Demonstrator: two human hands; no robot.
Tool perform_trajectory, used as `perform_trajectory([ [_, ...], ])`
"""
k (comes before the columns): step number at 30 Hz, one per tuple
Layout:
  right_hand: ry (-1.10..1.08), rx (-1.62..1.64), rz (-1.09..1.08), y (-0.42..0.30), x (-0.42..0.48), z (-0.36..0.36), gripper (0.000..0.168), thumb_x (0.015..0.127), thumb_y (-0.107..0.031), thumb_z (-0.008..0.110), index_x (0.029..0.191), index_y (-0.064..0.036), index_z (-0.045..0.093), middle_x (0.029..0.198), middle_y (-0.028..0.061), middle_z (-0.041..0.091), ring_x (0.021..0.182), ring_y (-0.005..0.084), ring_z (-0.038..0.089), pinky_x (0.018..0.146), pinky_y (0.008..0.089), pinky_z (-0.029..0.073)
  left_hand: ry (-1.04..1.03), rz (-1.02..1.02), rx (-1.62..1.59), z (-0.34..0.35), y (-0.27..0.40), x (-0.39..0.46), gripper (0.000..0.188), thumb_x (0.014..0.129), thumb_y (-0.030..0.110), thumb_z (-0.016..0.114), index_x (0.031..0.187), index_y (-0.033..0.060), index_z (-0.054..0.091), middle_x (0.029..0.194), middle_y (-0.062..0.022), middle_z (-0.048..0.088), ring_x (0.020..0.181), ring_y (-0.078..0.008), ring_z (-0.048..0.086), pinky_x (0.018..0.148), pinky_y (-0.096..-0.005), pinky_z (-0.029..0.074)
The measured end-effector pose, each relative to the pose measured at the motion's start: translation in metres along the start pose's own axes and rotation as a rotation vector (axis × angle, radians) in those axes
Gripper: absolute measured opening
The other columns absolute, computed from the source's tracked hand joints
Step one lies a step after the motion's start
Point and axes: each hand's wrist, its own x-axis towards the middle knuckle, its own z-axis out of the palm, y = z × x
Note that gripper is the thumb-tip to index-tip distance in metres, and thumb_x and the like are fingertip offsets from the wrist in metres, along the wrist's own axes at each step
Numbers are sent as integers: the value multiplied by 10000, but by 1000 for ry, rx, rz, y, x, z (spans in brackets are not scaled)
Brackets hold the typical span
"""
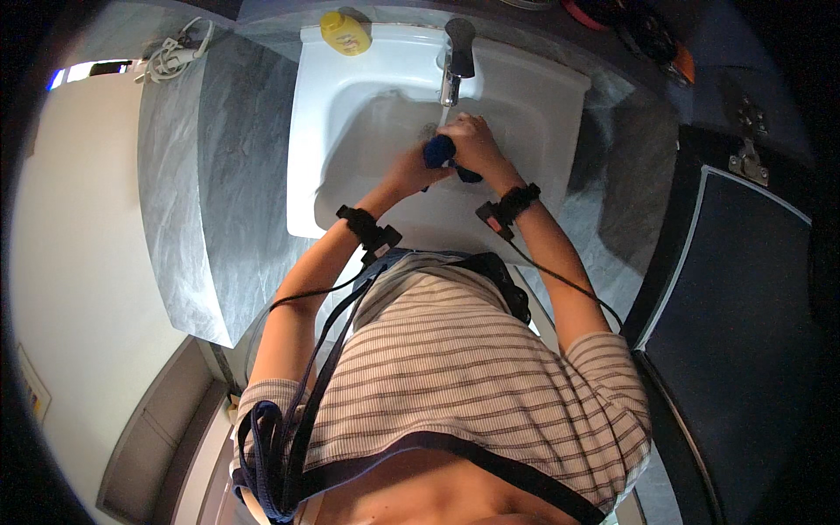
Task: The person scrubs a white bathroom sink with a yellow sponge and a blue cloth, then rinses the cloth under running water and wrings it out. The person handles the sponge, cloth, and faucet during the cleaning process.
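A dark blue cloth (438, 152) is bunched between my two hands over the basin of a white washbasin (300, 164). My left hand (412, 172), slightly blurred, grips it from the left. From the other side my right hand (478, 147) holds it, just under the spout of a chrome mixer tap (449, 90). A thin stream of water (444, 117) runs from the spout down by the cloth and my right fingers. Part of the cloth hangs below my right hand. My fingers hide the rest of it.
A yellow bottle (346, 34) stands on the basin's back left corner. A coiled white cable (172, 59) lies on the grey marbled counter (246, 144). Cabled black wrist straps (371, 231) circle both wrists. A dark cabinet door (735, 282) with a metal hinge is at right.
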Motion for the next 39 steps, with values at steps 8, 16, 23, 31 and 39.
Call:
perform_trajectory([
  [8,82,78,64,-49,-10,-45,241,716,-18,660,928,-131,681,946,45,552,950,228,543,784,337,483,-415,-265,-1273,-15,-12,-5,879,792,788,303,1251,61,485,1136,-114,567,1021,-172,556,888,-343,443],
  [16,107,138,11,-58,-35,-45,409,777,69,552,1128,-135,604,1115,50,549,1026,241,552,866,350,492,-207,6,-1148,13,-47,47,435,856,322,609,1196,81,485,1142,-70,520,1007,-184,533,896,-322,442],
  [23,304,296,339,-30,-69,-42,350,833,50,529,1145,-102,580,1151,91,543,1063,260,564,866,353,497,-87,73,-1218,6,-26,63,290,843,176,605,1102,71,525,948,-43,574,874,-167,573,825,-312,476],
  [31,283,415,439,3,-54,18,793,747,-213,744,1392,-96,298,1318,167,443,1202,326,463,998,420,395,-102,-224,-1464,-18,33,13,395,847,428,604,1019,77,551,822,-25,592,728,-130,578,675,-279,495],
  [39,77,369,92,-7,-2,7,730,685,-114,768,1332,-131,431,1348,109,461,1268,277,419,1046,416,367,-285,-364,-1273,-24,33,-38,320,828,293,674,997,64,529,850,-9,562,683,-108,553,639,-253,494],
])
